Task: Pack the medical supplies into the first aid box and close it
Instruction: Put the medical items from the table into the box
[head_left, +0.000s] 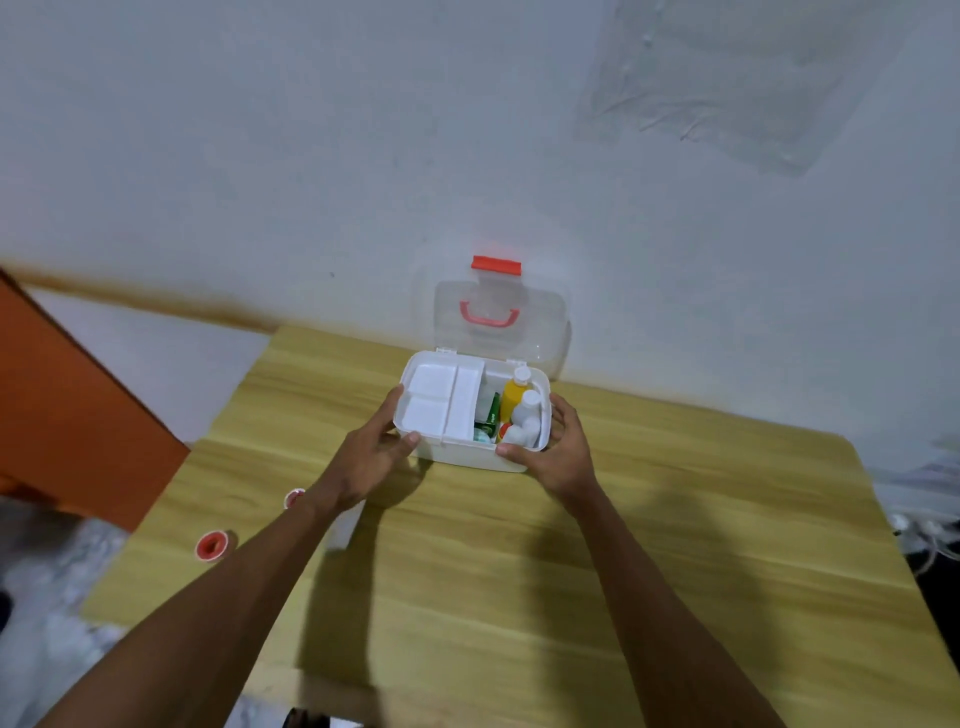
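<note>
A white first aid box (467, 460) stands open at the far middle of the wooden table. Its clear lid (501, 325) with a red handle and red latch leans back toward the wall. A white divided tray (441, 400) fills the box's left half. The right half holds a yellow bottle (514, 397), white bottles (524, 421) and a green packet (488, 421). My left hand (374, 452) grips the box's left end and my right hand (558, 452) grips its right front corner. Two red-cored tape rolls (212, 545) (294, 498) lie on the table's left side, and a white item (343, 530) shows partly under my left forearm.
The wooden table (571, 597) reaches from the wall to the near edge. An orange panel (67, 415) stands at the left beyond the table. The white wall (363, 156) rises right behind the box. White cables (924, 530) lie on the floor at the right.
</note>
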